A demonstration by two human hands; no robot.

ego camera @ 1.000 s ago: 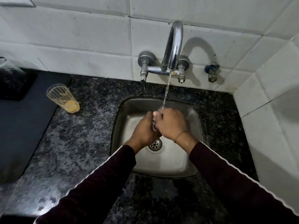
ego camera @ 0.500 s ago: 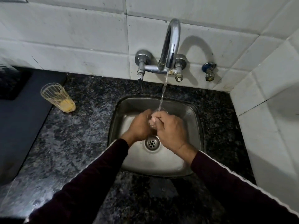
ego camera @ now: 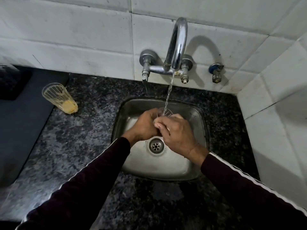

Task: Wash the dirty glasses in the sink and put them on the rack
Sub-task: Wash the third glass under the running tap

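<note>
a dark speckled stone counter [ego camera: 86, 146] fills the lower and left part of the frame, backed by a wall of white tiles [ego camera: 83, 39] that also runs down the right edge. a steel tap [ego camera: 177, 45] juts from the tiles at upper centre, with a small blue-capped valve [ego camera: 216, 73] to its right. a thin stream of water [ego camera: 168, 95] falls from the spout into the steel sink [ego camera: 159, 166] at centre, whose round drain [ego camera: 155, 145] shows just below the hands. at the far left lies a flat dark slab [ego camera: 23, 117], and at its edge, on the counter, stands a second glass [ego camera: 60, 98], ribbed, clear and tilted in this view, with a yellow residue at its bottom. it is well apart from the sink.

the glass [ego camera: 163, 112] being washed is over the sink, right under the stream. only part of its clear ribbed rim shows above the fingers; the hands hide the rest.

the left hand [ego camera: 145, 126] is curled around the glass from the left, fingers closed on its side. the right hand [ego camera: 177, 134] meets it from the right, fingers bent and wet, pressed against the glass and touching the left hand. both arms wear dark sleeves [ego camera: 86, 188] with a white stripe.
</note>
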